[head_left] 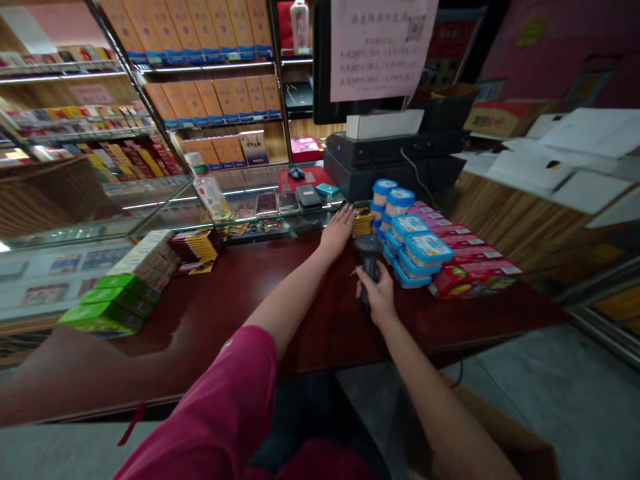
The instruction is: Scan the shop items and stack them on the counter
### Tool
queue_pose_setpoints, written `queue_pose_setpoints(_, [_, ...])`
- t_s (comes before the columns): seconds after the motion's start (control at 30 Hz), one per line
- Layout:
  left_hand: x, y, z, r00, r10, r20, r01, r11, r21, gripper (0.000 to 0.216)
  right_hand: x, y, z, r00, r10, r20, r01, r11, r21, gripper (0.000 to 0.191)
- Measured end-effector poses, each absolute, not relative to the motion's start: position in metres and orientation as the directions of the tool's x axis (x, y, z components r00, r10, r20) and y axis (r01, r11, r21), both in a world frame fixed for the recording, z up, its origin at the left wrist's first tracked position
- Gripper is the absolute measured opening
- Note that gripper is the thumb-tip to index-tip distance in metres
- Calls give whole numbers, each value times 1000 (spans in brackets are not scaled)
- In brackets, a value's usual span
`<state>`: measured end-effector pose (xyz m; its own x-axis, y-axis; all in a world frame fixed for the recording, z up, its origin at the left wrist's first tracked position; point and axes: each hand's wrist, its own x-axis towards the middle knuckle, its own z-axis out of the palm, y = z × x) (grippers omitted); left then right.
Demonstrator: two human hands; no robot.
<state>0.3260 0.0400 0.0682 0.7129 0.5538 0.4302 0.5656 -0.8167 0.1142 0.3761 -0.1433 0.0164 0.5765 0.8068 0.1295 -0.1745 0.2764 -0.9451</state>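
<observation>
My right hand (381, 293) is wrapped round the handle of a dark barcode scanner (369, 248), its head pointing away from me over the brown counter (250, 300). Farther forward, my left hand (339, 232) lies with its fingers stretched out beside a stack of small yellow and brown packets (362, 223). Whether its fingertips touch the stack I cannot tell. Right of the scanner stand blue-lidded plastic tubs (427, 250), piled on each other. A row of red and pink boxes (475, 277) runs beside them.
At the left are green and white cartons (107, 310), brown packets (195, 248) and a clear bottle (206, 187). A glass case (150, 207) borders the counter. Beyond stand a black cash drawer (390, 175) and a monitor carrying a pink notice (383, 47). White boxes (575, 153) lie at right.
</observation>
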Motion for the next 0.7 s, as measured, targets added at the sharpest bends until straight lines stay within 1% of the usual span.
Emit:
queue_pose_setpoints(0.1, [326,42,66,696,581,422,574,-803,157,54,377,-143,16,565,817,121,-199,276,-940,43])
queue_pose_setpoints(0.2, [311,35,65,651,584,486,533,-807,255,51,377,-143,18,547,828,122,-204,274,-940,43])
queue_pose_setpoints(0.3, [282,23,64,544,627,557,470,-778,417,47,377,-146,20,505,852,134,-194,263,-945,46])
queue_pose_setpoints(0.37, [256,18,62,452,685,572,408,-728,550,43,376,-150,22,429,892,144,-174,238,-956,46])
queue_pose_setpoints(0.43, [223,16,56,362,769,527,349,-636,689,37,370,-156,24,307,941,142,-150,195,-969,45])
queue_pose_setpoints(0.53, [167,16,44,292,877,380,242,-453,858,32,351,-163,32,128,985,115,-150,134,-980,42])
queue_pose_setpoints(0.6, [130,14,34,292,913,285,156,-340,928,37,331,-164,38,43,994,97,-168,103,-980,40])
queue_pose_setpoints(0.7, [79,8,23,279,935,217,76,-247,966,51,295,-158,41,-46,995,90,-198,80,-977,38])
